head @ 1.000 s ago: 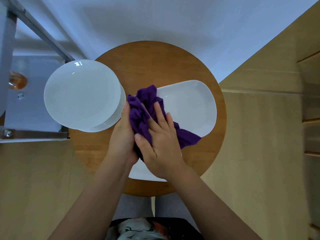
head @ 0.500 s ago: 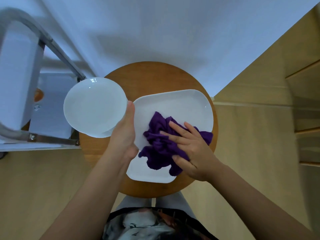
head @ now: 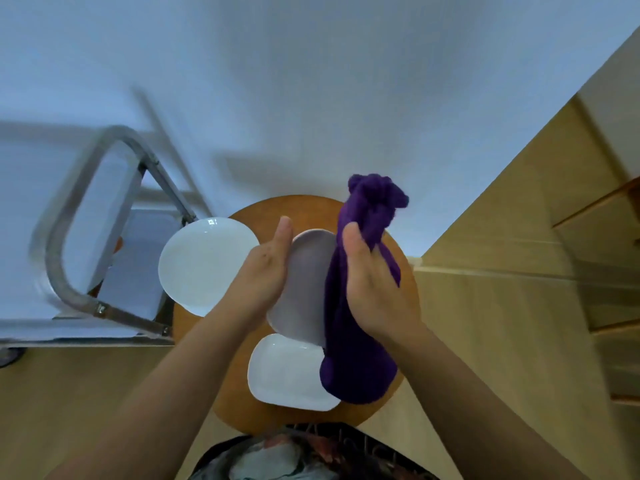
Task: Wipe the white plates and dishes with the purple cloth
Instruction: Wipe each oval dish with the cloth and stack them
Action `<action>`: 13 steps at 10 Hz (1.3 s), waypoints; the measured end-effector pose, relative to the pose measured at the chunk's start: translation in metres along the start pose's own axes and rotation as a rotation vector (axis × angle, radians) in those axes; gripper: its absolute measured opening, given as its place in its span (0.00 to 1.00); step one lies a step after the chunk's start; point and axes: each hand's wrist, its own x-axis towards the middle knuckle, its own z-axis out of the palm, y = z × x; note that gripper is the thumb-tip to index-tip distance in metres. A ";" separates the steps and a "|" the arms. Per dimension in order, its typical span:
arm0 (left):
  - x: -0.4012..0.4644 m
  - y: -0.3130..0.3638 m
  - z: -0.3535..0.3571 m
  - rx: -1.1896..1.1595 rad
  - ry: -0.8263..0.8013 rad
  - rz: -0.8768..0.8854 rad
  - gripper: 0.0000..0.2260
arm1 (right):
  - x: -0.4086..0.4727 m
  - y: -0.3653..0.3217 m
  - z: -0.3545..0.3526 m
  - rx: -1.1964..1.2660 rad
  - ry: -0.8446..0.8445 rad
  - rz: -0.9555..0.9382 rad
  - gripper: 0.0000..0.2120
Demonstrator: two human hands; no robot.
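Head view: left hand [head: 266,271] gripped the lifted white oblong ceramic dish [head: 304,289] on edge; right hand [head: 372,289] pressed the bunched purple cloth [head: 360,306] against it. Round wooden table [head: 311,209] beneath, white round plates [head: 204,265] at 9 o'clock. Risk: hard wiping could slip the dish.

Glossy white glazed plates [head: 207,265], soft fuzzy purple cloth [head: 360,306], smooth warm wood table [head: 311,209], brushed metal frame [head: 62,282].

White wall [head: 311,81], wooden floor [head: 52,393], round wooden table [head: 408,271].
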 end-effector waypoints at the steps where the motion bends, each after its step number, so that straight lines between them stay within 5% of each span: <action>1: -0.005 0.014 -0.011 0.009 -0.083 0.124 0.39 | 0.024 -0.024 -0.007 -0.412 -0.301 -0.272 0.29; 2: -0.006 0.022 -0.029 0.033 -0.141 0.174 0.37 | 0.051 -0.036 -0.036 -0.432 -0.622 -0.274 0.32; 3: -0.005 0.031 -0.037 0.015 -0.200 0.202 0.23 | 0.063 -0.039 -0.035 -0.323 -0.691 -0.151 0.26; 5: -0.006 0.033 -0.044 -0.061 -0.182 0.128 0.28 | 0.066 -0.031 -0.029 -0.162 -0.623 -0.074 0.07; 7: 0.000 0.028 -0.054 -0.121 0.041 0.010 0.21 | 0.056 -0.015 -0.053 -0.178 -0.537 0.088 0.08; 8: 0.002 0.030 -0.060 -0.273 0.142 -0.053 0.20 | 0.050 -0.006 -0.066 0.040 -0.365 0.125 0.05; 10: 0.004 0.043 -0.045 -0.498 0.354 -0.081 0.18 | 0.043 0.008 -0.041 0.533 0.239 0.324 0.08; 13: -0.027 0.041 0.031 -0.792 0.509 -0.065 0.15 | 0.030 -0.004 0.002 0.675 0.546 0.336 0.07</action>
